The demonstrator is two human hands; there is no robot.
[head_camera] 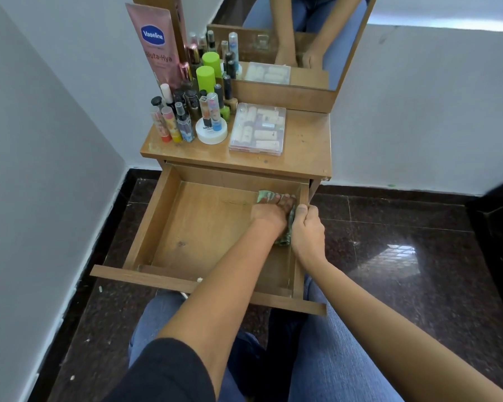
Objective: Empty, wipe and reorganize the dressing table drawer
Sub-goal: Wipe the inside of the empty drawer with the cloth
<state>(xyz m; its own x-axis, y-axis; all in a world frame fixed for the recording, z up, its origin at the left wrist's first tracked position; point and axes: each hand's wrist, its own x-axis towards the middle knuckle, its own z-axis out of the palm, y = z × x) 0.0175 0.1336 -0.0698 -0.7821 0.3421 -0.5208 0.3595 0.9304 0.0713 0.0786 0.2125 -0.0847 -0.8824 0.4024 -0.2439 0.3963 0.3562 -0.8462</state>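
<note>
The wooden drawer [157,216] is pulled out of the dressing table, and its floor is bare apart from a cloth. My left hand [272,211] reaches into the far right corner and presses a green patterned cloth [265,195] against the drawer floor. The cloth's other end sticks out below that hand, by the right wall. My right hand [307,232] grips the top of the drawer's right side wall, with the thumb inside next to the cloth.
The tabletop [305,140] holds several cosmetic bottles [183,123], a white jar [211,134], a clear plastic box [257,129], a pink Vaseline tube [157,44] and a mirror [288,42]. A white wall runs along the left, and the floor is dark and glossy. My knees are under the drawer front.
</note>
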